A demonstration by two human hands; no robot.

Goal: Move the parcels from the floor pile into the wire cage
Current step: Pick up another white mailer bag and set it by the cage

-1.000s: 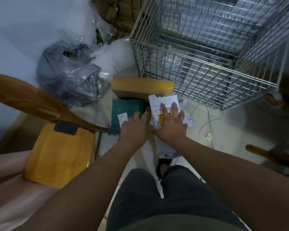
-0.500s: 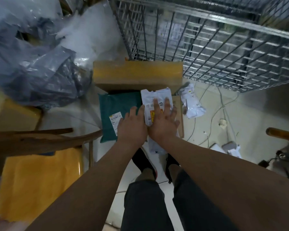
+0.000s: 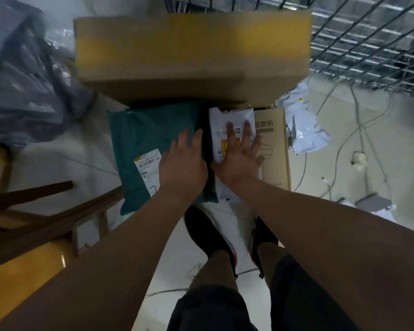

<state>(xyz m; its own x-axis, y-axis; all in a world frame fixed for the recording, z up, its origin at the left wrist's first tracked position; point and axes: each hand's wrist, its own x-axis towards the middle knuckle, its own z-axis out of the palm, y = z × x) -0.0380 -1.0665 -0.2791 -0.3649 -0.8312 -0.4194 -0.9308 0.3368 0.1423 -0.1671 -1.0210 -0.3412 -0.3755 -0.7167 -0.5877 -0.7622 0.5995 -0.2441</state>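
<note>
Both arms reach straight forward and down from the bent-over person, forearms nearly parallel and wrists close together. The left hand [image 3: 183, 163] lies palm-down on the right part of the teal parcel [image 3: 151, 134], fingers straight and together, gripping nothing. The right hand [image 3: 239, 158] lies palm-down on the white parcel [image 3: 227, 120], fingers straight and spread, thumb out to the side; it too grips nothing.

The two parcels lie side by side on the floor [image 3: 58, 158], the white one resting partly on a flat printed carton [image 3: 274, 151]. A large cardboard box [image 3: 191, 51] stands just beyond them, and a second white mailer bag [image 3: 305, 125] lies to the right of the carton. The wire cage [image 3: 368, 44] stands at upper right, behind the large box; none of these parcels is inside it.

Grey plastic bags [image 3: 22, 80] are heaped at left. A wooden chair [image 3: 38, 211] with a yellow cushion [image 3: 17, 280] stands at lower left. Cables [image 3: 344, 130] trail over the floor at right. The person's black shoes [image 3: 206, 235] stand just short of the parcels.
</note>
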